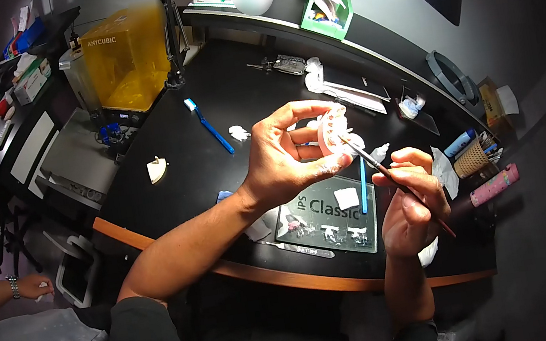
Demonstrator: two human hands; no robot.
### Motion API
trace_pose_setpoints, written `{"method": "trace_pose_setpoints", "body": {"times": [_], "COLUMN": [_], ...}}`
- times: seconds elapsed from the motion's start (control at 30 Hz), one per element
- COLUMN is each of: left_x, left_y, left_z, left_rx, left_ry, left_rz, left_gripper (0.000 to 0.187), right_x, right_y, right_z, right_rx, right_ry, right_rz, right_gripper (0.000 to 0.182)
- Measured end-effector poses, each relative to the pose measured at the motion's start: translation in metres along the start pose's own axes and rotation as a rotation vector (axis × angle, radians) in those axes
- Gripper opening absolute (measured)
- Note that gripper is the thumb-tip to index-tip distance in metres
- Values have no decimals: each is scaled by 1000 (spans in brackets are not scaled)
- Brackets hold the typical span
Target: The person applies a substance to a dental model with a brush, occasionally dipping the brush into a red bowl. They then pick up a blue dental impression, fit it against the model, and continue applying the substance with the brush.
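A white dental cast [332, 130] is pinched between the thumb and fingers of the left hand [282, 158], raised above the black desk [201, 160]. A thin brush [394, 180] is gripped pen-fashion by the closed right hand [412, 202], its tip touching the cast's lower edge. Below the grip lies a glass mixing slab [330, 222].

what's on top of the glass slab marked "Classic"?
On the glass slab: a white square pad, a blue-handled tool leaning across its far edge, and small white-pink dabs near the front. The right hand covers its right corner.
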State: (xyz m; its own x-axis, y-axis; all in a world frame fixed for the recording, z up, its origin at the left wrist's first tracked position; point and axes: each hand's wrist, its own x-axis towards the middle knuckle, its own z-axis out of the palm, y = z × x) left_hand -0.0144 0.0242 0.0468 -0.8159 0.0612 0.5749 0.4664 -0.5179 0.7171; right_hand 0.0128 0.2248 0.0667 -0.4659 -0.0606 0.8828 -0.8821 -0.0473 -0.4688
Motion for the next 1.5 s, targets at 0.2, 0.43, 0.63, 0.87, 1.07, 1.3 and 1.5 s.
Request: {"method": "trace_pose_setpoints", "body": {"times": [0.2, 0.43, 0.63, 0.87, 1.07, 1.3, 1.5], "left_x": [-1, 2, -3, -2, -2, -5, -2], "left_y": [2, -3, -7, -18, -16, -15, -19], "left_z": [-4, 4, 11, 6, 6, 11, 7], "left_rx": [81, 98, 237, 371, 390, 272, 278], "left_ry": [8, 116, 100, 117, 109, 123, 72], "left_rz": [22, -56, -20, 70, 83, 16, -57], "left_gripper": [66, 60, 59, 58, 59, 56, 57], "right_x": [2, 10, -21, -49, -100, -127, -64], "right_y": [-4, 11, 37, 27, -23, -34, -34], "right_z": [-12, -133, -169, -195, -194, -201, -155], "right_rx": [-42, -609, -1128, -1016, -811, -632, -271], "right_ry": [54, 267, 83, 26, 210, 318, 188], "right_rz": [-28, 338, 480, 449, 277, 371, 268], "right_gripper": [38, 8, 12, 5, 7, 8, 42]}}
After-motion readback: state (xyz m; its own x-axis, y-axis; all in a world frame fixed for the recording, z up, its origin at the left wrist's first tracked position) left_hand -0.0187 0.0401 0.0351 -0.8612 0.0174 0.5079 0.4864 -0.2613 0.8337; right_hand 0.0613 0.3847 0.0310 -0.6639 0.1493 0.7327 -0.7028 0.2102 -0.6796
